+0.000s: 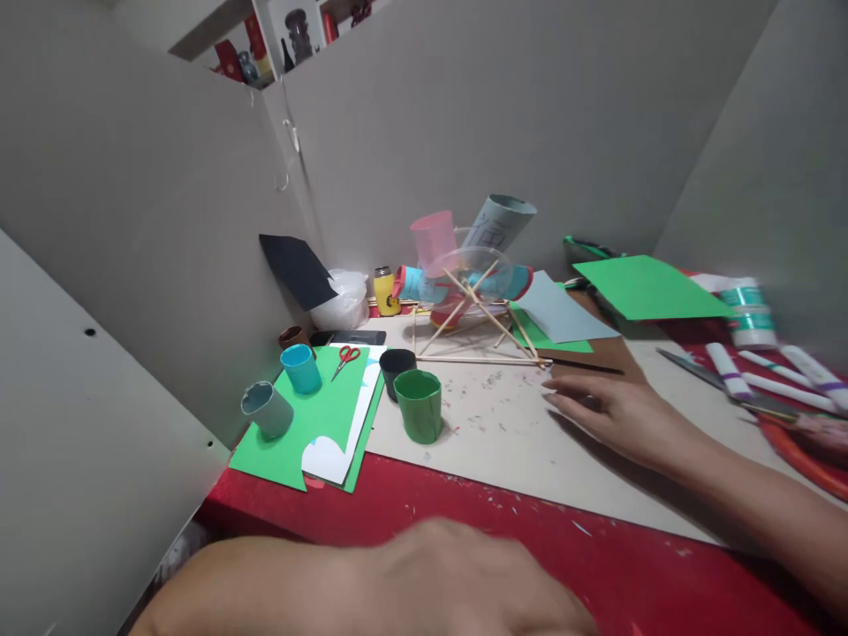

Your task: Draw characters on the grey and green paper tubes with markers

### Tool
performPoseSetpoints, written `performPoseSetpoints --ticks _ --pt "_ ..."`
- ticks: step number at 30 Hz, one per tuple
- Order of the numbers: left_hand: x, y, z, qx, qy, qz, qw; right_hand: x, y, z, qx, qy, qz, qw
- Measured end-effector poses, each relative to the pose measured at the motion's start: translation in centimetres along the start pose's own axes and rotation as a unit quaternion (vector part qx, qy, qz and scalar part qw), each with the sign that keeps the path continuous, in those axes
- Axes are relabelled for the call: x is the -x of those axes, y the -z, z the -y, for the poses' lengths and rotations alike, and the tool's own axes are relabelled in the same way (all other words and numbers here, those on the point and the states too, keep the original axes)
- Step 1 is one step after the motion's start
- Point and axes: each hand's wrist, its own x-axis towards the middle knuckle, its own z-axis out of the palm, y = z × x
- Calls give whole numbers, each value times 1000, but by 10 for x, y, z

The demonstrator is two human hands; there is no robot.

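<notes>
My right hand (613, 413) hovers low over or rests on the pale board (490, 468), fingers stretched out and slightly apart, holding nothing. Its fingertips are close to the front right corner of a wooden stick frame (473, 359). This frame carries a clear round disc (464, 261) with a pink paper cup (434, 237), a grey paper tube (500, 221) and blue-and-red tubes around it. Blurred at the bottom edge is my left hand (457, 574), its fingers hidden. Beyond it stand a green paper cup (419, 408) and a black paper cup (396, 367).
Grey (268, 411), blue (301, 369) and brown paper cups and red-handled scissors (345, 358) are at left, several on green sheets (265, 459). Markers (729, 371), a large blade (692, 367) and a white-and-green bottle (753, 322) lie right. Grey walls enclose the table.
</notes>
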Motion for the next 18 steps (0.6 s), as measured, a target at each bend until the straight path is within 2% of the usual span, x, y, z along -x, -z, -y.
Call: performPoseSetpoints --ticks 1,2,3,5,8,11,15,18 --pt "4 12 4 -11 2 -24 1000 1 0 1 -2 -1 4 1000" --pt "8 23 9 -32 20 -86 996 1 0 1 -4 -2 8 1000" --pt "11 32 18 -48 49 -140 988 2 1 2 -6 -2 11 1000" --pt "16 45 38 -61 122 -205 969 4 1 3 -8 -3 16 1000" --pt "21 48 72 -27 199 -201 959 5 0 2 -10 -2 19 1000" --pt "22 41 94 5 261 -151 953 6 -1 0 -12 4 22 1000" --pt "18 33 105 1 287 -93 953 5 -1 -1 -11 13 27 1000" --pt "17 34 106 -3 291 -91 952 6 -1 1 -14 25 31 999"
